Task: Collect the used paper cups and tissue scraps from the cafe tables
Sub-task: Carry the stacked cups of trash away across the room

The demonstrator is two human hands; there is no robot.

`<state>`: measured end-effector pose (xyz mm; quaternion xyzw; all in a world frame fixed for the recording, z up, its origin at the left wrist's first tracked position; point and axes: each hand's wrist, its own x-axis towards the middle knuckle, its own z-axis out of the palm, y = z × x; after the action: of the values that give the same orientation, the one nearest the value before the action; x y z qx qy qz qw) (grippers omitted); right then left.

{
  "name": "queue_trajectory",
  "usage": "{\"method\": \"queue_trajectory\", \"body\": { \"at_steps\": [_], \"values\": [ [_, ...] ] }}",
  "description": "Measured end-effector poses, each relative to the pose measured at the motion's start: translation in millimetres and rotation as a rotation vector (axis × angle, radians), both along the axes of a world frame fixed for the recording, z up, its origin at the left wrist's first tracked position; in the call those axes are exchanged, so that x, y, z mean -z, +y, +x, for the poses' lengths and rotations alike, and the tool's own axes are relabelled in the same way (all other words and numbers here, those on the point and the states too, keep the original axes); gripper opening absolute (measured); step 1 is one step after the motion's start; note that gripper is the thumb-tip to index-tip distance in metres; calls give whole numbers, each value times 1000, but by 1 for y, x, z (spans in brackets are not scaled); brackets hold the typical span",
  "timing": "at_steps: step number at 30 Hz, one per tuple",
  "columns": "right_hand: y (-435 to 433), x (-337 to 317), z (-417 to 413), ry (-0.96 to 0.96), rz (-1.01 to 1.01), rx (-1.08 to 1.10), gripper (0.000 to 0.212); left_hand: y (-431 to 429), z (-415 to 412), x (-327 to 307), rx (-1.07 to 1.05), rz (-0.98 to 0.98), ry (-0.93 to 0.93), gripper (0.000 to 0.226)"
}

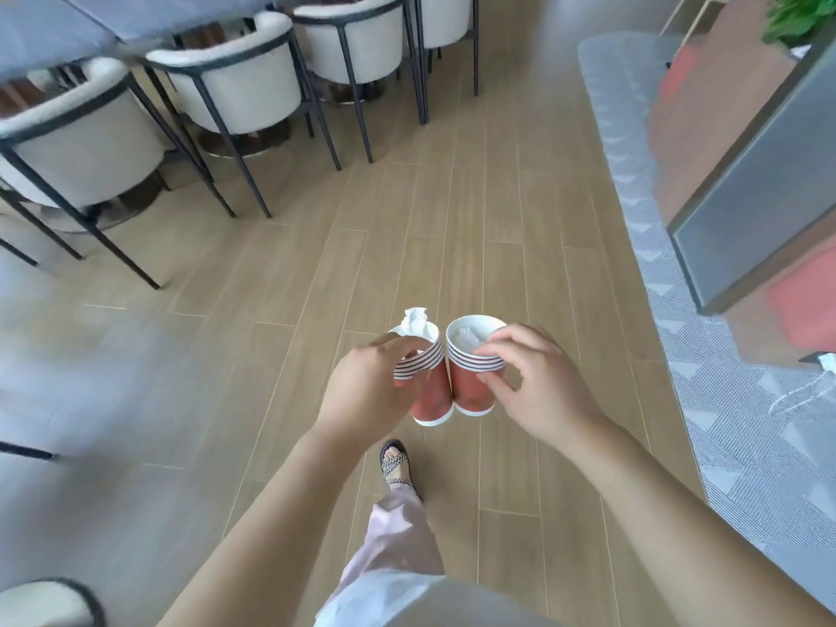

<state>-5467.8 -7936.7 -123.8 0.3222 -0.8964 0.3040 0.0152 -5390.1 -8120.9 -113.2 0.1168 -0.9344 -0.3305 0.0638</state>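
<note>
I hold two red paper cups with striped white rims side by side above the wooden floor. My left hand (362,382) grips the left cup (432,400) by its rim, which is squashed; a crumpled white tissue (416,323) sticks out of its top. My right hand (529,377) pinches the rim of the right cup (470,386), which stands upright and has white tissue (466,339) inside. The two cups touch each other.
A row of white armchairs with black metal legs (235,83) lines grey tables (68,24) at the upper left. A grey patterned mat (733,423) runs along the right, beside a counter (760,196). My sandalled foot (396,463) is below the cups.
</note>
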Motion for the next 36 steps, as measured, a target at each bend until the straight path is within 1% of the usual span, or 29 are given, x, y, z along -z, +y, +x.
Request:
{"method": "queue_trajectory", "body": {
  "at_steps": [6,14,17,20,23,26,32,36],
  "values": [
    [-88,-10,-122,-13,3,-9,22,-89,-119,-9,-4,14,-19,25],
    [-176,-9,-249,-50,-15,-2,22,-181,-245,-11,9,-59,-54,26],
    [-195,-2,-297,-96,-15,-1,23,-204,-294,-3,73,-101,-69,26],
    [-209,8,-358,-101,-28,36,23,-218,-359,5,153,-153,-73,25],
    [-217,16,-425,-83,-23,76,21,-223,-439,13,231,-181,-81,25],
    [-219,21,-501,-62,-28,131,22,-224,-530,18,298,-193,-78,29],
    [-228,12,-642,-38,-26,179,23,-245,-682,11,312,-153,-80,27],
    [-250,10,-719,-33,-54,169,24,-273,-758,10,235,-79,-61,25]
  ]
}}
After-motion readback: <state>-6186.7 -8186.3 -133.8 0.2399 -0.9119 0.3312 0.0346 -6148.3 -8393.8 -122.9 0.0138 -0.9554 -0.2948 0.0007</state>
